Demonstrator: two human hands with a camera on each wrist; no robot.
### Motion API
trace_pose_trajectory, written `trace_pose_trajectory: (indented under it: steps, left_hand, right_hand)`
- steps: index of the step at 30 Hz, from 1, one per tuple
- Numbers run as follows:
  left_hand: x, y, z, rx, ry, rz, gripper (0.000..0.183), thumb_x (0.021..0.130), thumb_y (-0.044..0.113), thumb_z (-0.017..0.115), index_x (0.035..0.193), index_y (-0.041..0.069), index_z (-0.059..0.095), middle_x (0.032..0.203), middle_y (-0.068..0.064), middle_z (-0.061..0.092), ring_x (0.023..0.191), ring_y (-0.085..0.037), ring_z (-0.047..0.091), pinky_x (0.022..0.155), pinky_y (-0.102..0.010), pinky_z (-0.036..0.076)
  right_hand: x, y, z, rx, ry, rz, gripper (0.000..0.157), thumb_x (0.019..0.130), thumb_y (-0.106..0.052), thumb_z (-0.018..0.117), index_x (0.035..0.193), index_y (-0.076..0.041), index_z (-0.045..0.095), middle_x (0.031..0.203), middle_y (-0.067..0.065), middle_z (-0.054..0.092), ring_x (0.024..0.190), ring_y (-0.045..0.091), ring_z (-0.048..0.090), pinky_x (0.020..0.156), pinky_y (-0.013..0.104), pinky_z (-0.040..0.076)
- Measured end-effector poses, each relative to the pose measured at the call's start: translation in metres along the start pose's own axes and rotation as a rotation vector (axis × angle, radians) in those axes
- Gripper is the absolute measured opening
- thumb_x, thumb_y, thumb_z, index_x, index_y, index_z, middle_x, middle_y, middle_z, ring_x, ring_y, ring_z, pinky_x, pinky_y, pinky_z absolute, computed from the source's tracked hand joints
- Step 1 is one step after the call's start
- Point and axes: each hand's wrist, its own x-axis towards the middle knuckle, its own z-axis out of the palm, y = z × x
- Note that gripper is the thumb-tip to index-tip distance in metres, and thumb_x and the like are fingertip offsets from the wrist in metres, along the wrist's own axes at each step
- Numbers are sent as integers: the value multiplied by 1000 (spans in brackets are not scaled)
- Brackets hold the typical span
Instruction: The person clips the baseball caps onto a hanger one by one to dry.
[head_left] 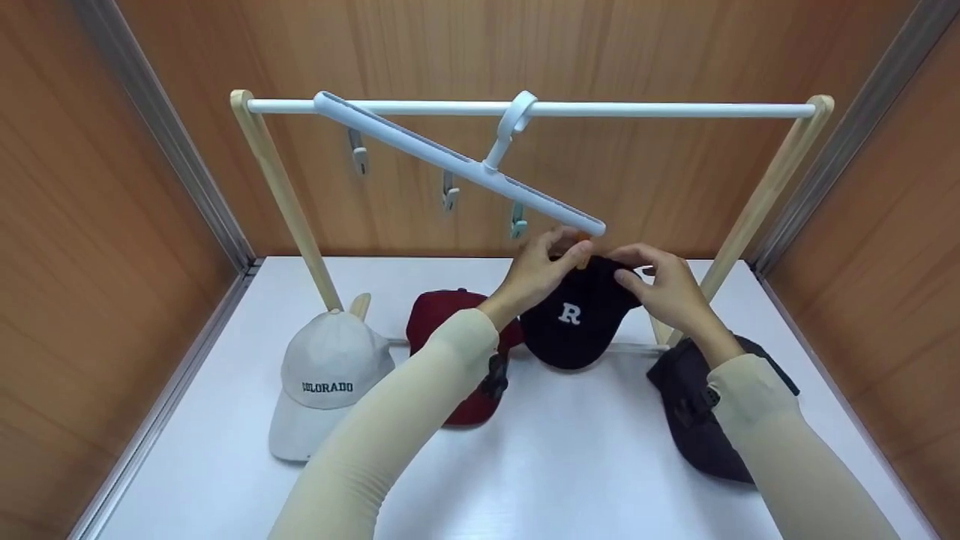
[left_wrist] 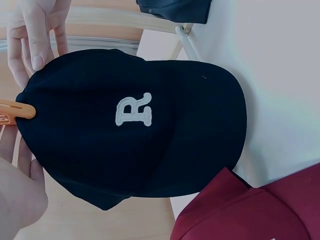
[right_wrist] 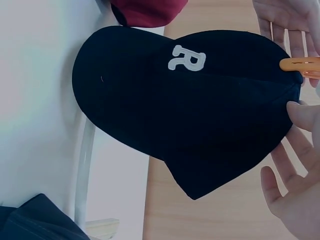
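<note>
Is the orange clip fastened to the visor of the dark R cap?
No, the orange clip grips the dark R cap at the end opposite the visor.

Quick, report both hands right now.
Left hand: at the orange clip; whether it pinches it cannot be told.
Right hand: holding the dark R cap at its edge, thumb in front.

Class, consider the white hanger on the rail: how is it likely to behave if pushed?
The white hanger would probably swing or slide, since its hook hangs over the smooth-looking rail. It may tip easily, as it slopes down toward the dark R cap. Its bar seems rather stiff, running straight despite the tilt.
</note>
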Motion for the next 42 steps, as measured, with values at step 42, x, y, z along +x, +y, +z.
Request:
trace_pose_trajectory:
  steps: [42]
  left_hand:
    - [-73,-57,-87,181,105,-103,52,105,51,65,149,25,58,149,4,60,141,-20,48,118,-50,43]
  right_hand:
    - [-55,3,18,130,4,-4,31,99,2,71,129,-6,71,129,14,70,115,36,68,95,16,53]
